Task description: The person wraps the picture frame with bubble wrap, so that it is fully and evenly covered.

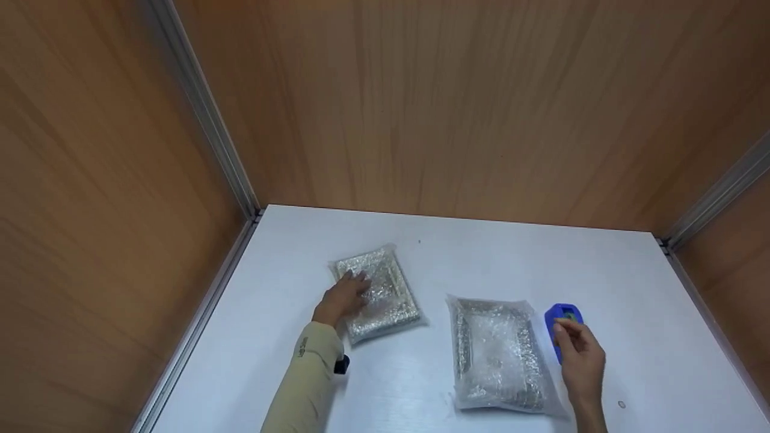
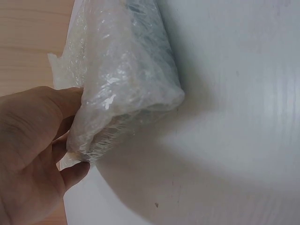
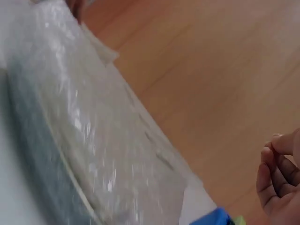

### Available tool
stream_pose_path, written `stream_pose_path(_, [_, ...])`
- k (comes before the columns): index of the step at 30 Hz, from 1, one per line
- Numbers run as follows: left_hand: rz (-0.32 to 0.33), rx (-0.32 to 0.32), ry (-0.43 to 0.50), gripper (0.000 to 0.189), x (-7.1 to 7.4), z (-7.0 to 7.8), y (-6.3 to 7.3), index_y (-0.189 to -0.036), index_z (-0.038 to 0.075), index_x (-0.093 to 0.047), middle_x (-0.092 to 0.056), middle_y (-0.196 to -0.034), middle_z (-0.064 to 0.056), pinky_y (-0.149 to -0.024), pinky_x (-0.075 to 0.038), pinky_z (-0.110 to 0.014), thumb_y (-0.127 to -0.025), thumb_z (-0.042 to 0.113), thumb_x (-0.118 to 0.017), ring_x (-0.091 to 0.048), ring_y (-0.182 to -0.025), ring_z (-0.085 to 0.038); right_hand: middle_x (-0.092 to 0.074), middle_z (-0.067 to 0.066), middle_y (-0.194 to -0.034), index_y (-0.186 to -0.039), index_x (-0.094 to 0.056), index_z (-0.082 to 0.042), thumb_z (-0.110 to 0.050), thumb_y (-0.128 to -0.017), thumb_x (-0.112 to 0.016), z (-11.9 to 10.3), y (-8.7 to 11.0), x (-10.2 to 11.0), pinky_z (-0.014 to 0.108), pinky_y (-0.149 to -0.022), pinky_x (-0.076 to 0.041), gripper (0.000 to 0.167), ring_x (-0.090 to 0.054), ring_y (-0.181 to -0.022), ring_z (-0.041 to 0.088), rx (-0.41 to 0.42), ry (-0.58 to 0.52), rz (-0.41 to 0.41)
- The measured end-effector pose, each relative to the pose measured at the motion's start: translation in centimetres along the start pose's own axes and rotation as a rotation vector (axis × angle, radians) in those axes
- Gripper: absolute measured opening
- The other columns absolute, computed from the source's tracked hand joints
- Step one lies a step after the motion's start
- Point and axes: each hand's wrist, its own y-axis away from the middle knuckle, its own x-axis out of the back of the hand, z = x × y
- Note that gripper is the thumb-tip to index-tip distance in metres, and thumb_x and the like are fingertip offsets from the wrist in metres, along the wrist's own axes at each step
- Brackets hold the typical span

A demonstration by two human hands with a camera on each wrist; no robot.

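On the left, a bubble-wrapped package (image 1: 388, 288) lies at a slant on the white table. My left hand (image 1: 343, 297) is at its left side; in the left wrist view, the thumb and fingers of that hand (image 2: 33, 136) grip the wrapped edge (image 2: 110, 93). A second bubble-wrapped package (image 1: 496, 355) lies flat to the right. Just beyond it is a blue object (image 1: 550, 331) with a dark window and a bit of green, partly hidden by my right hand (image 1: 583, 361). The curled fingers of my right hand (image 3: 281, 178) meet the thumb, with nothing visible between them.
Wood-grain panels (image 1: 421, 108) enclose the white table (image 1: 289, 258) at the back and both sides, with metal rails (image 1: 210, 120) along the corners. A small ring-like mark (image 1: 622, 405) shows on the tabletop near the right hand.
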Motion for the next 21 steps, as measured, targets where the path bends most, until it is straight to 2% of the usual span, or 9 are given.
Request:
stream_pose_path(4, [0.000, -0.003, -0.008, 0.052, 0.1, 0.0, 0.1, -0.146, 0.021, -0.040, -0.023, -0.159, 0.000, -0.114, -0.021, -0.060, -0.097, 0.025, -0.055, -0.009, -0.149, -0.028, -0.065, 0.016, -0.094, -0.107, -0.067, 0.000, -0.004, -0.092, -0.061, -4.1, 0.8, -3.2, 0.018, -0.068, -0.054, 0.017, -0.063, -0.075, 0.013, 0.129, -0.143, -0.172])
stream_pose_path(7, [0.003, -0.013, -0.008, 0.052, 0.1, 0.1, 0.2, -0.146, 0.020, -0.040, -0.023, -0.159, -0.001, -0.114, -0.022, -0.061, -0.097, 0.024, -0.055, -0.009, -0.149, -0.029, -0.064, 0.019, -0.088, -0.104, -0.067, 0.003, 0.002, -0.090, -0.062, -6.6, 1.4, -5.7, 0.021, -0.064, -0.054, 0.015, -0.061, -0.070, 0.018, 0.208, -0.201, -0.281])
stream_pose_path(9, [0.001, -0.012, -0.010, 0.052, 0.0, 0.2, 0.2, -0.146, 0.020, -0.040, -0.023, -0.159, -0.001, -0.113, -0.022, -0.061, -0.097, 0.024, -0.055, -0.010, -0.149, -0.029, -0.064, 0.019, -0.086, -0.103, -0.067, 0.003, 0.002, -0.090, -0.062, -7.5, 1.7, -7.2, 0.023, -0.063, -0.053, 0.014, -0.060, -0.069, 0.020, 0.237, -0.222, -0.351])
stream_pose_path(13, [0.004, -0.011, -0.025, 0.052, -0.2, 0.5, 0.2, -0.146, 0.021, -0.041, -0.024, -0.159, 0.000, -0.111, -0.023, -0.065, -0.096, 0.025, -0.056, -0.010, -0.149, -0.029, -0.063, 0.017, -0.088, -0.105, -0.066, -0.001, -0.001, -0.092, -0.060, -8.5, 2.0, -9.8, 0.025, -0.065, -0.053, 0.014, -0.059, -0.073, 0.029, 0.201, -0.221, -0.473])
stream_pose_path(17, [0.008, -0.015, -0.028, 0.052, -0.3, 0.6, 0.3, -0.146, 0.021, -0.040, -0.024, -0.159, 0.000, -0.111, -0.024, -0.065, -0.096, 0.025, -0.056, -0.010, -0.149, -0.028, -0.062, 0.018, -0.091, -0.107, -0.064, -0.001, -0.003, -0.094, -0.058, -8.9, 2.1, -12.2, 0.027, -0.069, -0.054, 0.015, -0.059, -0.075, 0.029, 0.129, -0.200, -0.555])
stream_pose_path(21, [0.013, -0.025, -0.024, 0.052, -0.3, 0.6, 0.2, -0.146, 0.020, -0.041, -0.025, -0.159, -0.001, -0.111, -0.025, -0.064, -0.096, 0.025, -0.056, -0.011, -0.149, -0.029, -0.060, 0.021, -0.093, -0.109, -0.062, 0.001, -0.004, -0.095, -0.056, -8.4, 1.9, -15.0, 0.035, -0.071, -0.055, 0.016, -0.059, -0.075, 0.024, 0.073, -0.196, -0.620])
